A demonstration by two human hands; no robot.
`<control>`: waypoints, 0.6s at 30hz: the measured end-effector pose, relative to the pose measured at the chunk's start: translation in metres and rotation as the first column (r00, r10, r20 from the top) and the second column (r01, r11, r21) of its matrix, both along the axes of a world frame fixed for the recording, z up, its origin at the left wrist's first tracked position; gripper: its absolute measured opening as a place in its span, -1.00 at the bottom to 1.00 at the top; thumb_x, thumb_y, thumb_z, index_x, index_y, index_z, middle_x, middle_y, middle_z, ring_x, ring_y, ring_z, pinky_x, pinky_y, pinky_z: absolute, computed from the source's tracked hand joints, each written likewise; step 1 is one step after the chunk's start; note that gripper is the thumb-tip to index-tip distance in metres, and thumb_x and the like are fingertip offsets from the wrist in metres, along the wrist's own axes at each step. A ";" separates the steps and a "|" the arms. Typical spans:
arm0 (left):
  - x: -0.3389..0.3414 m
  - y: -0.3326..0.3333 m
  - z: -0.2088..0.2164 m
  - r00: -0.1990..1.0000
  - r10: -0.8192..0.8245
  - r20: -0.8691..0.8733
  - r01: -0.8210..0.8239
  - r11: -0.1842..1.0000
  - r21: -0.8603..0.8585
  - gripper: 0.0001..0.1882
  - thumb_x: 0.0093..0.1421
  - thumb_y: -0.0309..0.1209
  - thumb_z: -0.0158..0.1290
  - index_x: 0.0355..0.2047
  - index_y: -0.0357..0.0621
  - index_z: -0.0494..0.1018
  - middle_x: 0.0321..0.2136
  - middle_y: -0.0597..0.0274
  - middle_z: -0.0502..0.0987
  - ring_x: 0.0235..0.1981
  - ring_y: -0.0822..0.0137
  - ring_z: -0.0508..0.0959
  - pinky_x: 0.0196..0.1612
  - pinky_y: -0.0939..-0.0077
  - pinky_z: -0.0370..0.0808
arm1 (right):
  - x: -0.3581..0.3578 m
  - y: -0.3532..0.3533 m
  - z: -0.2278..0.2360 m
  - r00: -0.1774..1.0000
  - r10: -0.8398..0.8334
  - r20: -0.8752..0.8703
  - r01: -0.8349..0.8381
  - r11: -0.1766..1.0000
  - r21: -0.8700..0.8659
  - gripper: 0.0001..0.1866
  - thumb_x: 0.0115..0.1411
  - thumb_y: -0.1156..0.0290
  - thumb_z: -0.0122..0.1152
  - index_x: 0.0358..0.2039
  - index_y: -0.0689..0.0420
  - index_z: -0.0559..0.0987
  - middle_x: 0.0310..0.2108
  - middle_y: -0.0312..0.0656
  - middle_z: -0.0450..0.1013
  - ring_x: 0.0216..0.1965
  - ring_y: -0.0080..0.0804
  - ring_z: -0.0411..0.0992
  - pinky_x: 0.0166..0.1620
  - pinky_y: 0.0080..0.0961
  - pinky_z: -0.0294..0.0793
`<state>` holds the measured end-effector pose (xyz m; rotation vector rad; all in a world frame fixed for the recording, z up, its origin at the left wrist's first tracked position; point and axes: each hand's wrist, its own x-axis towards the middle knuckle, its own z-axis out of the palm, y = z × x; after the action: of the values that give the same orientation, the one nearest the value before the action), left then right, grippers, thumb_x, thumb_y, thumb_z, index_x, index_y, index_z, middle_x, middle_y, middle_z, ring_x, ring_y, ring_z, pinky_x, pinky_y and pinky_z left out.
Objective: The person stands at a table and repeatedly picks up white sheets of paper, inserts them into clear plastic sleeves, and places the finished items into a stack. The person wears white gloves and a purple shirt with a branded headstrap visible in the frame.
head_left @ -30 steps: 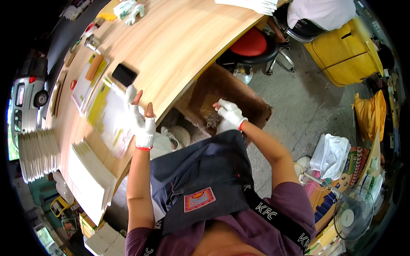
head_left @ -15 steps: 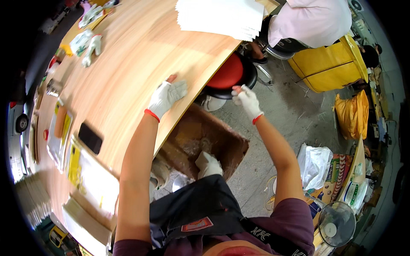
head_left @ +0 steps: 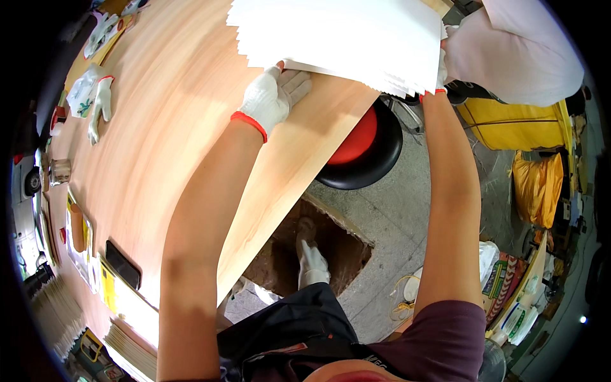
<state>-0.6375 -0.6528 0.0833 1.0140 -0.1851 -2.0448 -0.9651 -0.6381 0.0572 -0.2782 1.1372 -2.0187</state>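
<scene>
A fanned stack of white paper sheets (head_left: 344, 38) lies at the far edge of the wooden table. My left hand (head_left: 273, 99), in a white knitted glove with a red cuff, is at the stack's near left edge. Its bare thumb tip touches the paper edge and its fingers are stretched out over the tabletop. At the stack's right edge is my right hand (head_left: 441, 70), gloved alike, its thumb tip by the sheets. The paper and the narrow angle hide most of that hand's fingers.
The wooden table (head_left: 172, 108) carries a phone (head_left: 123, 264) and a loose glove (head_left: 102, 108) on the left. A red-and-black stool (head_left: 363, 143) and a cardboard box (head_left: 347, 254) stand beside it. A person in a pale shirt (head_left: 515, 51) sits close to my right hand.
Both my hands have moved forward, from above the near table edge and the stool to the paper stack. My view has shifted, and the stack sits nearer and larger.
</scene>
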 end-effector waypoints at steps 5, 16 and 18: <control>-0.006 -0.016 -0.011 0.999 0.043 0.014 -0.041 0.995 -0.088 -0.77 0.34 -0.47 -0.35 -0.10 -0.32 0.24 -0.06 -0.06 0.38 -0.01 -0.02 0.45 0.09 0.00 0.47 | -0.012 -0.019 -0.010 0.997 0.066 -0.048 -0.064 0.997 0.041 -0.56 0.31 0.05 -0.17 -0.05 0.15 0.39 -0.10 -0.18 0.43 -0.14 -0.31 0.43 -0.10 -0.40 0.45; -0.007 -0.036 -0.014 0.984 0.048 0.171 -0.038 0.998 -0.058 -0.79 0.32 -0.54 -0.33 -0.11 -0.38 0.23 -0.09 -0.02 0.37 -0.04 0.04 0.46 0.10 0.16 0.51 | -0.006 0.003 -0.015 0.990 0.112 -0.091 -0.106 0.992 0.070 -0.48 0.29 -0.01 -0.15 0.01 0.18 0.37 -0.04 -0.20 0.41 -0.09 -0.33 0.41 -0.06 -0.42 0.43; 0.004 -0.034 -0.008 0.976 0.050 0.211 -0.032 0.995 -0.091 -0.79 0.31 -0.54 -0.31 -0.12 -0.39 0.24 -0.10 -0.01 0.37 -0.04 0.06 0.46 0.11 0.19 0.51 | 0.008 0.013 -0.019 0.987 0.104 -0.122 -0.095 0.992 0.078 -0.46 0.29 -0.02 -0.15 0.03 0.19 0.36 -0.03 -0.21 0.40 -0.08 -0.33 0.41 -0.06 -0.42 0.43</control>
<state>-0.6331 -0.6870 0.0757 1.1722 -0.3598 -1.8717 -0.9571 -0.6253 0.0378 -0.4223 1.2461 -1.8910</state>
